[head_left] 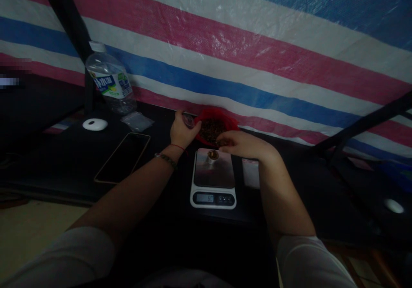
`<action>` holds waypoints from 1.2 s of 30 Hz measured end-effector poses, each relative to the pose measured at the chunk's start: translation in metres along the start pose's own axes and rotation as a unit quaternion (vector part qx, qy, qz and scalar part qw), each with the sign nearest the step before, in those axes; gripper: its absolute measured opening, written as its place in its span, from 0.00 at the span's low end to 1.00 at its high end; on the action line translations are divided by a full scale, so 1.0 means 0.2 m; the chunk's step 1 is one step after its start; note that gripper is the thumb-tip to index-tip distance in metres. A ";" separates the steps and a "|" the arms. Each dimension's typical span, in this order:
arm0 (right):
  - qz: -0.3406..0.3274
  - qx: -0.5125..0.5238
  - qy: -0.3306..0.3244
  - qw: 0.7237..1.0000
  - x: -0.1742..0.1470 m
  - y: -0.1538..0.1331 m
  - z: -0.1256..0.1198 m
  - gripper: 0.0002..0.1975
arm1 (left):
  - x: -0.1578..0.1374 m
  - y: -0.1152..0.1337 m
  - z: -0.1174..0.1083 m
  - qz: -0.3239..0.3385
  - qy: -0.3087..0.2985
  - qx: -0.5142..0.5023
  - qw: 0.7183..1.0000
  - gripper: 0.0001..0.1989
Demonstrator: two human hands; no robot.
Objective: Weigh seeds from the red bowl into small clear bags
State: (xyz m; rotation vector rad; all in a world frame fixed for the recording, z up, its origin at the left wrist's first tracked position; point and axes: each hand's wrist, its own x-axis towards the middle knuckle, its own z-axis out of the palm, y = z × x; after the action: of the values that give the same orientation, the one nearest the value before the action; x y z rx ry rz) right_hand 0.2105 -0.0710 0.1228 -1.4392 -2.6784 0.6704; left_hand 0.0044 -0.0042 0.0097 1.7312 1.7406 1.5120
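A red plastic bag [229, 118], its mouth wide, holds a heap of small brown bits [210, 131]. At the bag's left rim, my left hand [183, 130] is curled around a small clear plastic piece [189, 119] whose exact kind is unclear. My right hand [241, 144] hangs over the near right side of the heap, fingertips drawn together; what they pinch is too small to make out. Just below, a white kitchen scale [213, 198] carries a small cup [212, 159] with some brown bits in it. Its display is lit, but the digits are blurry.
Left of my arm lie a phone [124, 158], a clear bag [137, 121] and a white oval object [95, 125], with a large plastic bottle [111, 82] behind. A small packet [250, 173] lies right of the scale. Striped sheeting [225, 43] walls off the back.
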 end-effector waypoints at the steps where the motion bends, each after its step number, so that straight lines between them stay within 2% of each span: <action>1: -0.004 -0.001 -0.008 1.000 0.00 0.00 0.01 0.23 | 0.00 0.00 0.00 0.002 -0.002 -0.002 1.000 0.33; 3: -0.015 -0.007 -0.026 1.000 0.02 0.00 0.04 0.31 | 0.00 -0.01 0.01 0.007 -0.007 -0.006 1.000 0.31; 5: -0.020 -0.008 -0.043 0.999 0.04 0.01 0.08 0.35 | 0.00 -0.02 0.02 0.017 -0.010 -0.011 1.000 0.30; 10: -0.034 -0.002 -0.049 0.998 0.11 0.04 0.14 0.19 | 0.01 -0.04 0.03 0.019 0.001 -0.024 1.000 0.28; 14: -0.037 0.034 0.007 0.999 0.13 0.07 0.14 0.15 | 0.01 -0.06 0.04 0.023 0.009 -0.024 0.999 0.26; 16: -0.020 0.053 0.068 0.996 0.14 0.11 0.14 0.14 | 0.01 -0.06 0.05 0.026 0.014 -0.023 0.999 0.26; 20: 0.020 0.094 0.205 0.974 0.21 0.24 0.18 0.14 | 0.02 -0.07 0.05 0.020 0.013 -0.026 0.999 0.26; 25: 0.054 0.118 0.299 0.945 0.29 0.38 0.26 0.15 | 0.01 -0.06 0.05 0.008 0.008 -0.011 1.000 0.24; 30: 0.070 0.106 0.268 0.955 0.32 0.42 0.30 0.17 | 0.01 -0.06 0.05 0.008 0.007 -0.010 1.000 0.24; 34: 0.070 0.105 0.300 0.946 0.33 0.43 0.30 0.16 | 0.01 -0.05 0.05 0.000 0.002 -0.007 1.000 0.24; 36: 0.071 0.108 0.294 0.947 0.33 0.43 0.30 0.17 | 0.01 -0.05 0.05 0.000 0.000 -0.008 1.000 0.23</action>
State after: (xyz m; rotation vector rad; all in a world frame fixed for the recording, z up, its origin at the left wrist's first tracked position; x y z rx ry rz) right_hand 0.2272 0.0019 0.0231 -1.4880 -2.0013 0.4303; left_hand 0.0055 0.0056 -0.0018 1.7226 1.7245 1.5214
